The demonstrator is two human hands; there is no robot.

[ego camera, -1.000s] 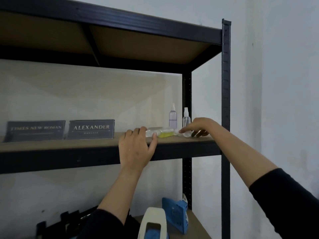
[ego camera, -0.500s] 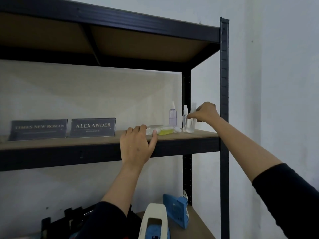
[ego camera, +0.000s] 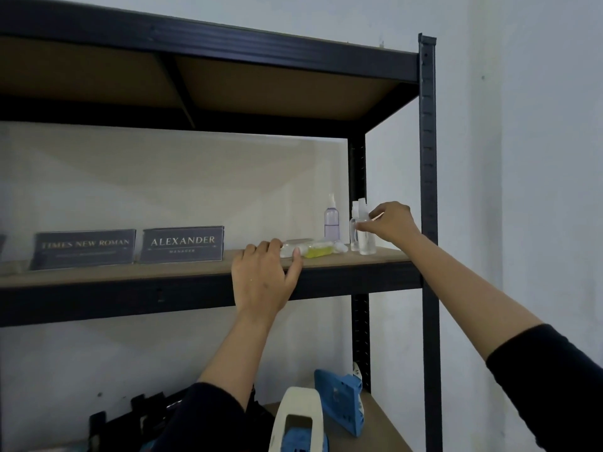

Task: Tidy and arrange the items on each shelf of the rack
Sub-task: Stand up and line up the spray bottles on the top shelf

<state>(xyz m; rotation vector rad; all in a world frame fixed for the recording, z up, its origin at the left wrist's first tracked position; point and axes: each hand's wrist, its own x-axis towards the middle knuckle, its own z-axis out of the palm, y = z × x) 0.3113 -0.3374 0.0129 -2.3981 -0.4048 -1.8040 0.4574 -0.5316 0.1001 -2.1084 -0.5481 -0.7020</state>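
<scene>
Up on the middle shelf [ego camera: 195,270] of the rack, my right hand [ego camera: 390,225] pinched a small clear spray bottle [ego camera: 366,238] near its shoulder, thumb and forefinger closed on it while the other fingers curled loosely behind. It stood upright at the shelf's right end, touching or just beside a second clear bottle [ego camera: 354,233]; I could not tell which. A lilac spray bottle [ego camera: 332,221] stood a little further left and back.

I judged the clear bottle to be light, thin plastic, smooth enough to slip and narrow enough to topple, so a hold on the body just under the nozzle seemed safer than taking it by the cap. A firm squeeze would probably dent it, so a gentle pinch was all it wanted.

My right arm reached up and forward, nearly straight, wrist bent slightly down over the bottle. My left hand [ego camera: 266,278] gripped the shelf's front edge, fingers hooked over the board and thumb lying along the top, just touching a flat clear packet [ego camera: 313,249] with something yellow inside. Two dark nameplates [ego camera: 130,247] stood upright side by side toward the left of the same shelf.
</scene>
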